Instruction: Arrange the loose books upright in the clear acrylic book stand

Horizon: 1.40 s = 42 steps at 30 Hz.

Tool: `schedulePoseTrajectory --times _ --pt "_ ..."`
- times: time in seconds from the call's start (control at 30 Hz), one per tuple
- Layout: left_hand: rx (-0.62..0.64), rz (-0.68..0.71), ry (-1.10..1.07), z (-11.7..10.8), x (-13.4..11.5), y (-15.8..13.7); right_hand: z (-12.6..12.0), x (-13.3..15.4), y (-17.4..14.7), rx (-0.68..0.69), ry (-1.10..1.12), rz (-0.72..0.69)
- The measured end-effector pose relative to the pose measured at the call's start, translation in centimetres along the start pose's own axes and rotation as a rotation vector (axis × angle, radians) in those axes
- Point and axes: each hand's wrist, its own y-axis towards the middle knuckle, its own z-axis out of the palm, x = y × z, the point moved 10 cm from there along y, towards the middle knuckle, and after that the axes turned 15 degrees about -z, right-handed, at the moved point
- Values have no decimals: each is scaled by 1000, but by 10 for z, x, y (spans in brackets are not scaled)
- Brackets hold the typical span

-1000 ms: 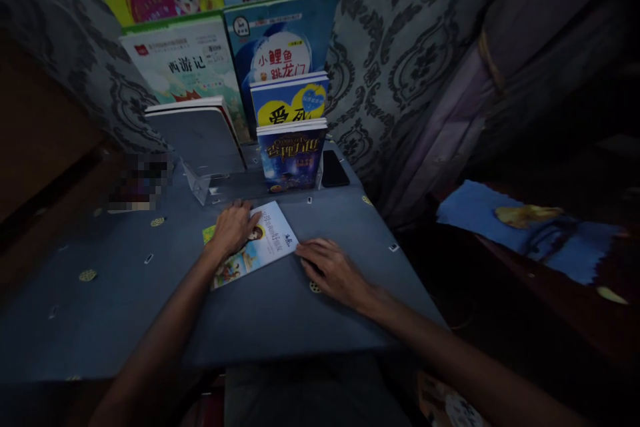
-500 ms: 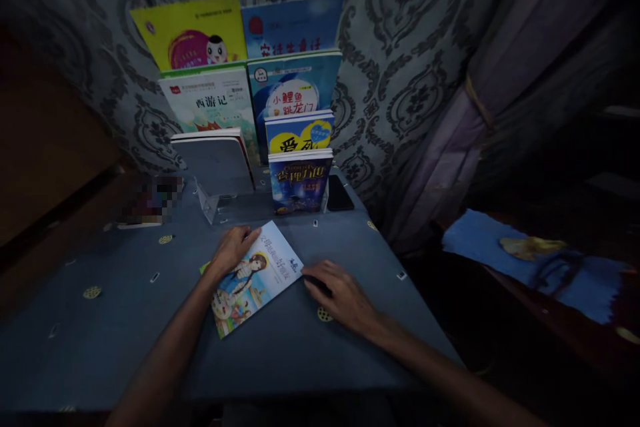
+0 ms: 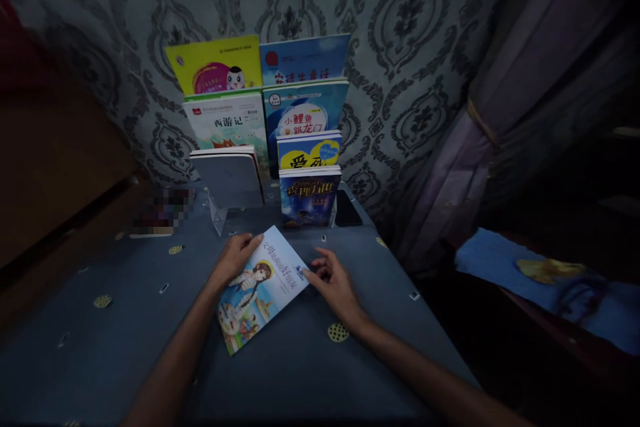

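A picture book [image 3: 270, 287] with a light blue cover and a drawn girl lies at a slant over the table. My left hand [image 3: 236, 259] grips its upper left edge, the thumb over the cover and the other fingers at the edge, partly hidden. At the book's right corner, the thumb of my right hand [image 3: 334, 280] touches the edge. Its other fingers are bent and apart from the thumb.
Behind the picture book, several books stand upright in tiers in a clear stand [image 3: 216, 213], among them a dark blue book [image 3: 307, 199] and a white-covered book [image 3: 230, 121]. A black phone [image 3: 347, 209] lies right of them. A blurred item [image 3: 160, 210] lies left.
My right hand has turned, its fingers lifting and parting near the book's corner. My left hand keeps its grip. The whole view has shifted slightly.
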Motion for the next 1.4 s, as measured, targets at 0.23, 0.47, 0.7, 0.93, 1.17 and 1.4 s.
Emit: schedulePoseTrajectory --times 0.23,0.47,0.7,0.93,1.17,1.4 --pt "39 -32 -151 0 6 4 6 -5 -3 6 140 125" --pt "75 -56 -225 2 6 2 10 6 -3 8 184 152" --pt "109 -70 -292 -1 4 -1 17 22 -6 45 257 200" --pt "103 -75 -357 -4 3 -1 40 19 -18 96 422 296" --pt "109 -85 -434 -7 3 -5 57 20 -28 25 640 392" --pt "61 -59 -536 -18 1 -3 93 23 -41 126 732 425"
